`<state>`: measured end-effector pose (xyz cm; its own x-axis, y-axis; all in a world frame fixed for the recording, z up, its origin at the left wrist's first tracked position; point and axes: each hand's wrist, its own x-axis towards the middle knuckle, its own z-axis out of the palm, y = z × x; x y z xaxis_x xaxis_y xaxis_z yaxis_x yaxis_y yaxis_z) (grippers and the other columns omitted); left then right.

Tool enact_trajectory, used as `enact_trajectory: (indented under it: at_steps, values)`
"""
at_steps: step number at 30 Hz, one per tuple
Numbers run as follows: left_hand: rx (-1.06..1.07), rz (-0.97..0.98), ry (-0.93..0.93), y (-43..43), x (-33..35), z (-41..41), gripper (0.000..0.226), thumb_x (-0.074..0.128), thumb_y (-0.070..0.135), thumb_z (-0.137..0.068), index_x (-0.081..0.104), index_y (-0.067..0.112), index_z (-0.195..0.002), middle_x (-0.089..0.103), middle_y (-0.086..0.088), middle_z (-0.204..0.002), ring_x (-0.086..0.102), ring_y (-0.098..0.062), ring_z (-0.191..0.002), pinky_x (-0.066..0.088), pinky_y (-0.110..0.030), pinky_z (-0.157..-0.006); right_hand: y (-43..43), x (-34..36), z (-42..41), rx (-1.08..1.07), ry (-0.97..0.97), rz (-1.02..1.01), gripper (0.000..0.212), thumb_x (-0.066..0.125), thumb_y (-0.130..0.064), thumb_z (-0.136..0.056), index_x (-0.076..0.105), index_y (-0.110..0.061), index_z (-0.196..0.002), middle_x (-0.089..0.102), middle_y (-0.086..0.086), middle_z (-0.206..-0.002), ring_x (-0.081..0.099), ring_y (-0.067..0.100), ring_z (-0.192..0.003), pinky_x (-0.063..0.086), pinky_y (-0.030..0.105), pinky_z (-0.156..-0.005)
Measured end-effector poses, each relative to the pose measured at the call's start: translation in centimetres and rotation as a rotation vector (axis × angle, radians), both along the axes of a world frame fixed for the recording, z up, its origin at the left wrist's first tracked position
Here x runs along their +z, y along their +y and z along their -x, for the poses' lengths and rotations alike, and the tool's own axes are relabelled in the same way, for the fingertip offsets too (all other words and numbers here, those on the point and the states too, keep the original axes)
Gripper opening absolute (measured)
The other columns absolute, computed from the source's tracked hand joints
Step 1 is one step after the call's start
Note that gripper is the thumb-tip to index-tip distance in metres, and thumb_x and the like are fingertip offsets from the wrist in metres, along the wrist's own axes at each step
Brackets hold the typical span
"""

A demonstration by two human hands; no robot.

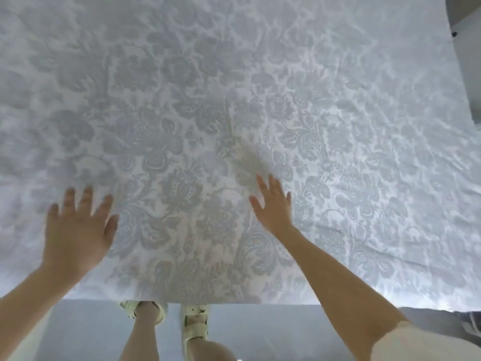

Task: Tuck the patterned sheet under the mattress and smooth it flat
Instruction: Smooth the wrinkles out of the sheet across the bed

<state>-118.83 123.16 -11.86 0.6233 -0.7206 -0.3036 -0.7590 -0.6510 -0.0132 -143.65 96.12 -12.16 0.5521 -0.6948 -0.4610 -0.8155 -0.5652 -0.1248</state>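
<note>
The patterned sheet (pixel 234 100), white with a grey-blue floral print, covers the whole mattress and fills most of the view. My left hand (pixel 78 227) lies flat on it near the front edge, fingers spread. My right hand (pixel 273 204) lies flat on the sheet further in, fingers straight and together. Low creases run across the sheet right of my right hand (pixel 390 225). The sheet's front edge (pixel 234 298) drops straight down in front of my legs; the mattress itself is hidden under the fabric.
My feet in pale sandals (pixel 194 324) stand on a grey floor (pixel 86 332) tight against the bed's front edge. A pale wall or furniture (pixel 466 24) shows past the bed's far right corner.
</note>
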Motion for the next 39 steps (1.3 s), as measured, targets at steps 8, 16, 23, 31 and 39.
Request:
enact_trajectory:
  at_steps: [8, 16, 23, 31, 39]
  values:
    - [-0.488, -0.017, 0.133, -8.4, -5.9, 15.8, 0.058, 0.015, 0.043, -0.096, 0.035, 0.018, -0.145, 0.029, -0.022, -0.150, 0.023, -0.045, -0.139, 0.013, -0.070, -0.106, 8.7, -3.0, 18.3, -0.664, 0.296, -0.009, 0.073, 0.012, -0.060, -0.093, -0.014, -0.020, -0.148, -0.002, 0.021, -0.157, 0.007, 0.042, -0.143, 0.022, 0.056, -0.111]
    - [-0.587, 0.200, 0.168, -13.1, -0.9, 14.2, 0.042, 0.032, 0.028, -0.084, 0.067, 0.006, -0.075, 0.060, -0.013, -0.072, 0.056, -0.032, -0.063, 0.042, -0.040, -0.058, 1.0, 3.7, 14.8, -0.572, 0.155, 0.247, 0.047, 0.024, -0.041, -0.101, 0.041, -0.019, -0.138, 0.054, 0.003, -0.134, 0.054, 0.025, -0.116, 0.045, 0.036, -0.086]
    - [-0.770, 0.179, 0.082, -27.2, -3.9, 21.8, 0.053, 0.029, 0.042, -0.097, 0.031, 0.024, -0.146, 0.026, -0.021, -0.152, 0.021, -0.048, -0.138, 0.022, -0.062, -0.106, -9.9, -3.4, 15.7, -0.365, 0.212, 0.228, 0.056, 0.009, -0.050, -0.099, -0.006, -0.033, -0.150, -0.009, 0.001, -0.159, -0.007, 0.024, -0.146, -0.001, 0.061, -0.113]
    - [-0.944, 0.119, 0.267, -15.4, -5.6, 31.6, 0.053, 0.032, 0.040, -0.095, 0.037, 0.022, -0.144, 0.028, -0.015, -0.153, 0.020, -0.048, -0.139, 0.021, -0.066, -0.107, 7.4, -1.4, 35.6, -1.373, 0.266, -0.200, 0.055, 0.017, -0.051, -0.098, 0.039, -0.022, -0.139, 0.057, 0.016, -0.127, 0.055, 0.034, -0.113, 0.044, 0.040, -0.094]
    - [-0.596, 0.195, 0.292, -17.5, 3.0, 22.8, 0.038, 0.036, 0.024, -0.082, 0.069, 0.010, -0.094, 0.070, -0.008, -0.097, 0.067, -0.028, -0.089, 0.051, -0.036, -0.073, 0.6, 4.5, 19.6, -0.590, -0.047, 0.179, 0.038, 0.027, -0.031, -0.100, 0.061, -0.015, -0.096, 0.061, 0.000, -0.073, 0.058, 0.020, -0.066, 0.047, 0.029, -0.061]
